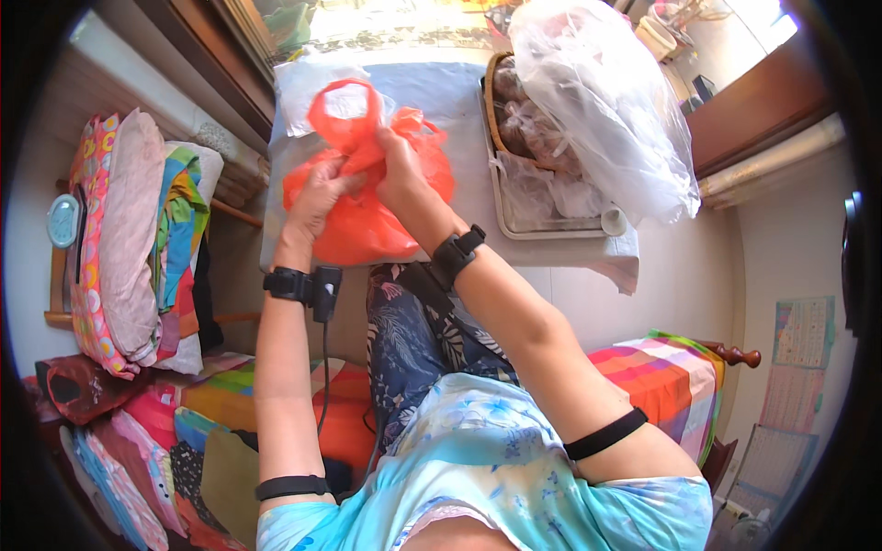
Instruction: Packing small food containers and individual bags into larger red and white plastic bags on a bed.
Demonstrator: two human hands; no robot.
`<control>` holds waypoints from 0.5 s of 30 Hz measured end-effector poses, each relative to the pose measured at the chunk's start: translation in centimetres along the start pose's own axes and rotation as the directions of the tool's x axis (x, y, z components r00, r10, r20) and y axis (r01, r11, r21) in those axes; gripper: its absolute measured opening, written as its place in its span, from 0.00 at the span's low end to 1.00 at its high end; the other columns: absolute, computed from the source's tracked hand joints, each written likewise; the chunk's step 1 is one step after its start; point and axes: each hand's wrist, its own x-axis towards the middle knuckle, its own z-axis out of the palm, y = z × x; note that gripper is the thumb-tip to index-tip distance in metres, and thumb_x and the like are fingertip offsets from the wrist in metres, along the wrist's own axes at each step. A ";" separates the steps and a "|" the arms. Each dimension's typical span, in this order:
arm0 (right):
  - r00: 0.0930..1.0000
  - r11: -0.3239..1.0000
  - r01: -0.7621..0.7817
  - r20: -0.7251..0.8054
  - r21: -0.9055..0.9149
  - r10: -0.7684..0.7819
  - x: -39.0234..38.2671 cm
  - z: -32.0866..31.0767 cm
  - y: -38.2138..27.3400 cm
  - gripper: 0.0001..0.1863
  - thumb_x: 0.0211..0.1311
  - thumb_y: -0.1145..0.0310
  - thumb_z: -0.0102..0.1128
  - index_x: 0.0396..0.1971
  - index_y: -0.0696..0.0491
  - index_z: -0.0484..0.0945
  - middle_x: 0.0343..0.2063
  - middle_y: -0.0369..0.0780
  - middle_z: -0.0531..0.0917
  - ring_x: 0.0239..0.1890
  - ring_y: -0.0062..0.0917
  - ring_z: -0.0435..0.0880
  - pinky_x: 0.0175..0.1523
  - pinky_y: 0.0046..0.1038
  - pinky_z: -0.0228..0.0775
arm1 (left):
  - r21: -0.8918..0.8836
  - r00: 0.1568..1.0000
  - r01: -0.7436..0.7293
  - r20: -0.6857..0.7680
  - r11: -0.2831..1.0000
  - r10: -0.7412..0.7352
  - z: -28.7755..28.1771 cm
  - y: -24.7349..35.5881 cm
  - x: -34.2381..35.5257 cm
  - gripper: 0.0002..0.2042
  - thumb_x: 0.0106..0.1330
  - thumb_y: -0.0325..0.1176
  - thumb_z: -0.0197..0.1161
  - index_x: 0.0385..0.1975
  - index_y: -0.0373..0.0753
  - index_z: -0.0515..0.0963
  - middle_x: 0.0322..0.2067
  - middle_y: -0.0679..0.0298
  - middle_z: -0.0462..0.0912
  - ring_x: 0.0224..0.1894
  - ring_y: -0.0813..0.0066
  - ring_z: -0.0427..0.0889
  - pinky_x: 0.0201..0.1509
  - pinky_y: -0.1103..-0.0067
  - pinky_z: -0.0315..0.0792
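Note:
A red-orange plastic bag (367, 225) rests on the cloth-covered table in front of me, its body bulging and one handle loop (342, 108) standing up at the far side. My left hand (322, 191) grips the bag's gathered neck with thumb and fingers pressed together. Higher up, my right hand (400, 165) is closed on the plastic near the other handle. What the bag contains is hidden. Beyond it lies a crumpled white plastic bag (299, 96).
On the table's right, a metal tray (542, 231) bears a wicker basket (496, 110) with plastic-wrapped items and a large clear plastic bag (606, 101). A pale blue cloth (441, 83) covers the table. Folded fabrics (133, 239) hang at left. A cable (325, 376) runs from my left wrist strap.

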 end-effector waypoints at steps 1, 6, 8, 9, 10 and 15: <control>0.989 0.996 -0.002 0.146 0.087 -0.011 0.1 -0.5 -0.1 0.08 0.62 0.67 0.58 0.35 0.55 0.78 0.36 0.40 0.82 0.35 0.27 0.81 0.36 0.30 0.73 | -0.073 1.000 -0.003 -0.018 0.997 0.001 0.4 0.4 -0.2 0.15 0.60 0.28 0.63 0.47 0.35 0.76 0.39 0.67 0.81 0.36 0.83 0.78 0.40 0.83 0.72; 0.821 0.868 0.361 0.558 -0.341 -0.122 -1.7 -0.6 -1.3 0.08 0.57 0.71 0.61 0.34 0.58 0.78 0.34 0.39 0.82 0.36 0.22 0.81 0.39 0.26 0.72 | -0.184 0.995 -0.041 0.078 0.982 0.056 -3.4 -1.2 0.2 0.15 0.64 0.29 0.58 0.50 0.33 0.75 0.43 0.66 0.80 0.41 0.80 0.78 0.47 0.81 0.73; 0.903 0.891 0.175 0.428 -0.419 0.024 -2.8 0.3 -3.0 0.07 0.53 0.73 0.63 0.32 0.58 0.77 0.30 0.39 0.82 0.31 0.24 0.80 0.36 0.24 0.71 | -0.412 0.999 0.039 0.051 0.910 -0.019 -3.0 -0.5 0.0 0.15 0.66 0.32 0.58 0.49 0.31 0.75 0.45 0.63 0.80 0.44 0.78 0.79 0.50 0.79 0.74; 0.888 0.828 0.228 0.458 -0.512 0.038 -2.5 0.3 -3.3 0.09 0.47 0.78 0.65 0.31 0.61 0.78 0.28 0.38 0.82 0.29 0.24 0.80 0.36 0.25 0.72 | -0.426 0.999 0.034 0.016 0.904 -0.030 -3.5 -0.7 0.2 0.17 0.66 0.37 0.58 0.50 0.31 0.75 0.47 0.62 0.80 0.47 0.76 0.79 0.52 0.77 0.74; 0.881 0.831 0.225 0.471 -0.509 0.050 -2.4 0.2 -3.5 0.09 0.47 0.78 0.65 0.31 0.61 0.78 0.28 0.38 0.82 0.29 0.24 0.80 0.36 0.25 0.72 | -0.420 1.000 0.021 -0.002 0.907 -0.024 -4.2 -0.8 0.0 0.17 0.66 0.37 0.58 0.50 0.31 0.75 0.47 0.62 0.80 0.47 0.76 0.79 0.52 0.77 0.74; 0.762 0.398 0.631 0.628 -0.666 -0.158 -1.7 -0.4 -2.0 0.12 0.46 0.81 0.60 0.34 0.59 0.81 0.30 0.37 0.83 0.35 0.22 0.81 0.40 0.26 0.73 | -0.091 0.985 -0.016 0.168 0.996 0.031 -2.9 0.6 -0.1 0.15 0.61 0.32 0.62 0.46 0.33 0.76 0.39 0.69 0.79 0.41 0.86 0.76 0.46 0.85 0.72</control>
